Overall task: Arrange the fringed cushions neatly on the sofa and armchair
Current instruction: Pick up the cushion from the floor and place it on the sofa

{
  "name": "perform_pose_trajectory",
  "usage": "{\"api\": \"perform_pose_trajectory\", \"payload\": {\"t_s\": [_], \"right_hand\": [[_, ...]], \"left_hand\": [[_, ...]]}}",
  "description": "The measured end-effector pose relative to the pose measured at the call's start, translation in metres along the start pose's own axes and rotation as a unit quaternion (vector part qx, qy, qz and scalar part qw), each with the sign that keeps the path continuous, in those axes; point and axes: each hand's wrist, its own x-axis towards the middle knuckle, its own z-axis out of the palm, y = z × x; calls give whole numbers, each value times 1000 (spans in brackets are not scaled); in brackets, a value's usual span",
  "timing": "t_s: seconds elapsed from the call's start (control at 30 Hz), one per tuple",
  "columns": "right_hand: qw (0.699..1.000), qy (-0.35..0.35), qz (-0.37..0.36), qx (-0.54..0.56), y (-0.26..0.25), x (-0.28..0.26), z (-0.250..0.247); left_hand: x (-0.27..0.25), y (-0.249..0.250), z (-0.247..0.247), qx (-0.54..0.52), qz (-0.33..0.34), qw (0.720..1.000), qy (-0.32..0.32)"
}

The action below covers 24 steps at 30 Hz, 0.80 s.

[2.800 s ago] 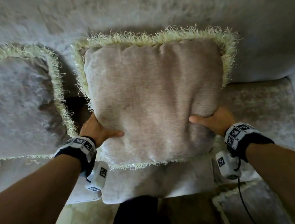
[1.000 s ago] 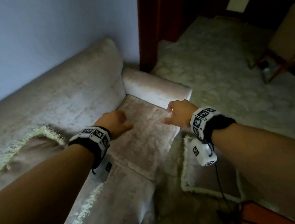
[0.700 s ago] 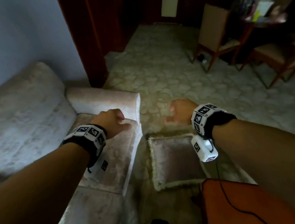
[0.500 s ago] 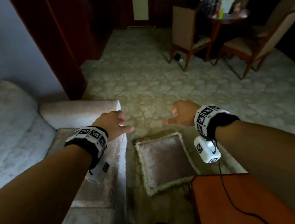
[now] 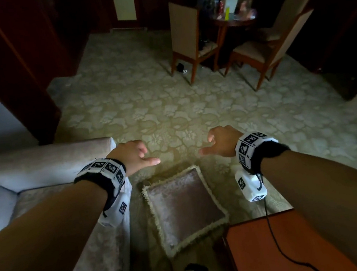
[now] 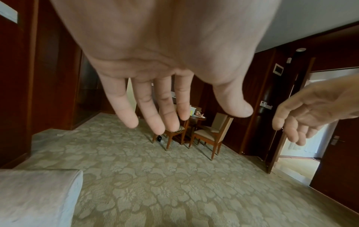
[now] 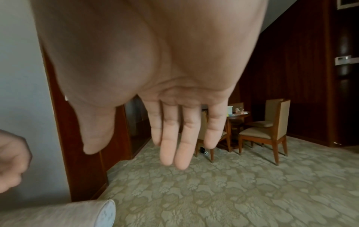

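One square cushion of brownish velvet with a pale shaggy fringe (image 5: 182,206) lies flat on the carpet with a pale green flower pattern (image 5: 169,105), between the end of the light grey plush sofa (image 5: 43,164) and the corner of a reddish-brown wooden table (image 5: 274,247). We hold both hands in the air over the floor, and the cushion is below them and a little nearer to us, so no finger touches it. Our left hand (image 5: 132,155) is empty: the thumb points inward and the fingers (image 6: 132,110) hang relaxed, almost straight and slightly apart. Our right hand (image 5: 220,140) is empty too, with the thumb pointing toward the left hand and the fingers (image 7: 182,145) hanging long and close together.

Only the head view shows the cushion; both wrist views look over it to the far side of the room. The left wrist view alone shows an open doorway with bright light (image 6: 303,138). In all views we see the wooden chairs with beige padded seats (image 5: 269,42) beside a small round dark table (image 5: 235,21) with bottles and boxes on top. The rounded sofa armrest (image 7: 58,215) looks soft and a little worn.
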Motion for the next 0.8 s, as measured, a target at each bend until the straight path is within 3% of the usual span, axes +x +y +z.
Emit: {"api": "perform_pose_trajectory", "payload": {"t_s": [0.47,0.8], "right_hand": [[998,-45,44,17,-3,91,12],[989,-126,60,56,54,172,59]], "left_hand": [[103,-38,17,-4,13,997,-81],[163,-38,87,-38,-61,988,-138]]}}
